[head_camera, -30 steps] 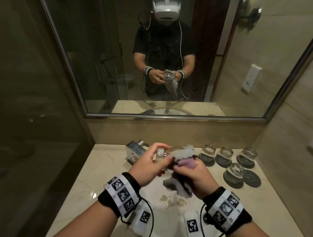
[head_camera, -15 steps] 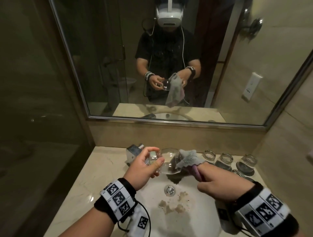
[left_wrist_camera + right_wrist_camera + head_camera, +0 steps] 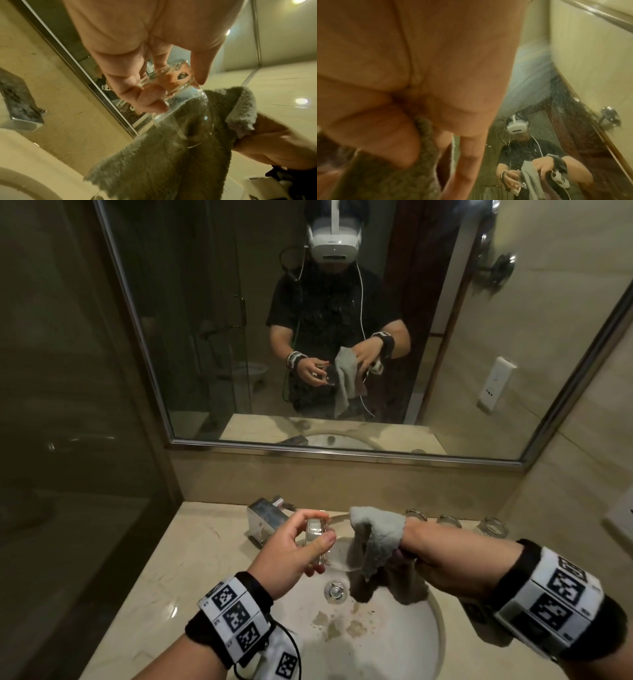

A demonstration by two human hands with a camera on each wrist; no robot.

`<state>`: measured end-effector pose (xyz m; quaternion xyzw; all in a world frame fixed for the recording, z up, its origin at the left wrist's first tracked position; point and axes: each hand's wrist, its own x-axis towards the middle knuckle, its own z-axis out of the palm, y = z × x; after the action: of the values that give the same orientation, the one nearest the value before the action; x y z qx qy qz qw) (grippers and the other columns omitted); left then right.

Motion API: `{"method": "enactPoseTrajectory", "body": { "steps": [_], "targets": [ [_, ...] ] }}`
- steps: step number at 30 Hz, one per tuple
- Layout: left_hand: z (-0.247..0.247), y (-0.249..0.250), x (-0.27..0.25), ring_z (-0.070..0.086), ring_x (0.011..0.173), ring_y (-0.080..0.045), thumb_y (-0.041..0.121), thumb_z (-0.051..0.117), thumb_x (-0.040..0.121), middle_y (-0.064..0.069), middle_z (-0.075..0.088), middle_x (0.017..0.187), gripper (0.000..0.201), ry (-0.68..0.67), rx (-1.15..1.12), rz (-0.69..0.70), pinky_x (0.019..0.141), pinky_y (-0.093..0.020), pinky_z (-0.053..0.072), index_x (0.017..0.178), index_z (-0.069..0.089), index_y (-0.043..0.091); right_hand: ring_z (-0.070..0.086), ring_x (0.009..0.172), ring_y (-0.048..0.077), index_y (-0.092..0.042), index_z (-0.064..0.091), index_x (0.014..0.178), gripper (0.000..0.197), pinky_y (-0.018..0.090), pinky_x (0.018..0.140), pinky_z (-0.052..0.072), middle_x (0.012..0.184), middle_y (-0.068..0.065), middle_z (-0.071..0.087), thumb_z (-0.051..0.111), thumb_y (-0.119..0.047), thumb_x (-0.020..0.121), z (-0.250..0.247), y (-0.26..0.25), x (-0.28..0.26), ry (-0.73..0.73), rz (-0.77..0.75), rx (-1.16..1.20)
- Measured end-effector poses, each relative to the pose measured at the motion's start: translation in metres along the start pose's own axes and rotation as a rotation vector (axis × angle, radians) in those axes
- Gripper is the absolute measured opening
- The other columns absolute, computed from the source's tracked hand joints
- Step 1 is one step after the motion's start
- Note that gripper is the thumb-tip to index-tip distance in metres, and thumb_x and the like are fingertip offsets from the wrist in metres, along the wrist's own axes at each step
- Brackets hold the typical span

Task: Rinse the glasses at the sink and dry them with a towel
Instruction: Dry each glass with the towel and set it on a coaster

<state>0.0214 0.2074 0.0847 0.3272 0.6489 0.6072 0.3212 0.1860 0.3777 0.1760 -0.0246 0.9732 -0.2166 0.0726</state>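
Observation:
Over the sink (image 3: 421, 655) my left hand (image 3: 310, 542) grips a clear glass (image 3: 339, 554) by its thick base, tipped sideways with the mouth to the right. A grey towel (image 3: 376, 534) is draped over the fingers of my right hand (image 3: 424, 556), which grips it right at the glass's mouth. In the left wrist view, left hand (image 3: 164, 94) pinches the base of the glass (image 3: 181, 121), and the towel (image 3: 163, 162) shows through its wall. I cannot tell whether the towel reaches inside. The right wrist view shows my right hand (image 3: 426, 146) curled around the towel (image 3: 393, 175).
Three more glasses (image 3: 448, 521) stand in a row on the counter at the back right, partly hidden by my right arm. A chrome faucet (image 3: 267, 520) sits behind my left hand. The drain (image 3: 335, 590) lies below the glass. A wide mirror (image 3: 205, 337) backs the counter.
My right hand has swung out to the right and turned, so the towel went from bunched against the glass to draped over the fingers at its mouth. The left hand still holds the glass.

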Motion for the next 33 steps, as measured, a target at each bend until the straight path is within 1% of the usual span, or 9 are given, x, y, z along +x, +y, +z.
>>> {"method": "enactPoseTrajectory", "body": {
  "steps": [4,7,10,14,19,22,25,28,33],
  "targets": [
    [-0.002,0.001,0.004,0.063,0.060,-0.016,0.028,0.068,0.088,-0.005,0.059,0.102,0.026,0.008,-0.009,0.004,0.054,-0.026,0.046,0.113,0.059,0.024,0.055,0.104,0.001,-0.029,0.061,0.120,0.050,0.009,0.089,0.043,0.122,-0.006,0.062,0.040,0.006,0.090,0.003,0.010,0.004,-0.010,-0.028,-0.056],
    [0.001,0.002,0.003,0.063,0.058,-0.017,0.027,0.068,0.087,-0.004,0.059,0.103,0.027,-0.005,0.005,0.026,0.052,-0.026,0.047,0.112,0.059,0.023,0.062,0.093,0.017,-0.012,0.069,0.105,0.023,0.028,0.086,0.051,0.104,0.006,0.067,0.054,-0.003,0.091,0.006,0.023,0.016,0.092,0.034,-0.172],
    [0.006,0.004,0.003,0.063,0.059,-0.017,0.033,0.069,0.082,-0.002,0.061,0.097,0.033,-0.008,-0.037,0.051,0.053,-0.027,0.046,0.112,0.059,0.023,0.063,0.092,0.007,-0.016,0.070,0.093,0.013,0.018,0.080,0.049,0.097,-0.004,0.068,0.064,-0.021,0.083,0.008,0.018,0.025,0.325,-0.141,-0.068],
    [0.018,0.013,0.005,0.058,0.057,-0.003,0.022,0.070,0.082,0.007,0.064,0.089,0.035,-0.022,-0.078,0.173,0.056,-0.020,0.047,0.114,0.056,0.016,0.062,0.090,-0.012,-0.030,0.063,0.095,0.027,0.008,0.080,0.043,0.097,-0.016,0.067,0.071,-0.008,0.082,0.033,0.009,0.038,0.579,0.107,0.619],
    [0.017,0.001,0.011,0.058,0.106,-0.002,0.028,0.069,0.082,0.013,0.059,0.114,0.037,-0.015,0.363,0.423,0.092,-0.022,0.048,0.117,0.055,0.033,0.064,0.093,0.033,-0.002,0.062,0.112,0.038,0.044,0.089,0.051,0.105,0.026,0.064,0.062,-0.030,0.088,0.056,0.005,0.057,0.408,0.380,1.744],
    [0.014,-0.005,0.010,0.058,0.108,-0.005,0.034,0.070,0.080,0.012,0.059,0.117,0.041,-0.023,0.443,0.481,0.092,-0.021,0.047,0.118,0.053,0.036,0.064,0.093,0.036,0.007,0.063,0.112,0.043,0.044,0.087,0.052,0.106,0.029,0.064,0.063,-0.027,0.085,0.060,0.008,0.058,0.394,0.440,1.762],
    [0.017,-0.002,0.009,0.068,0.078,-0.016,0.052,0.067,0.081,0.001,0.064,0.104,0.050,-0.069,0.098,0.137,0.064,-0.030,0.054,0.123,0.052,0.031,0.067,0.081,0.023,0.000,0.067,0.096,0.031,0.036,0.072,0.054,0.091,0.016,0.071,0.075,-0.014,0.070,0.062,0.008,0.059,0.652,0.315,1.480],
    [0.016,0.001,0.013,0.050,0.048,-0.019,0.044,0.064,0.080,-0.012,0.057,0.080,0.050,-0.079,-0.270,-0.130,0.042,-0.023,0.038,0.118,0.055,0.014,0.066,0.061,0.005,-0.012,0.062,0.083,0.022,0.017,0.055,0.051,0.066,-0.004,0.072,0.068,-0.006,0.063,0.063,-0.007,0.054,0.773,0.185,1.164],
    [0.009,0.002,0.009,0.060,0.092,0.004,0.026,0.068,0.087,0.008,0.059,0.108,0.038,-0.026,0.387,0.432,0.080,-0.012,0.045,0.123,0.054,0.022,0.060,0.089,0.033,0.004,0.062,0.098,0.029,0.037,0.081,0.051,0.092,0.021,0.066,0.071,-0.016,0.078,0.073,0.011,0.068,0.662,0.354,1.545]
  ]
}}
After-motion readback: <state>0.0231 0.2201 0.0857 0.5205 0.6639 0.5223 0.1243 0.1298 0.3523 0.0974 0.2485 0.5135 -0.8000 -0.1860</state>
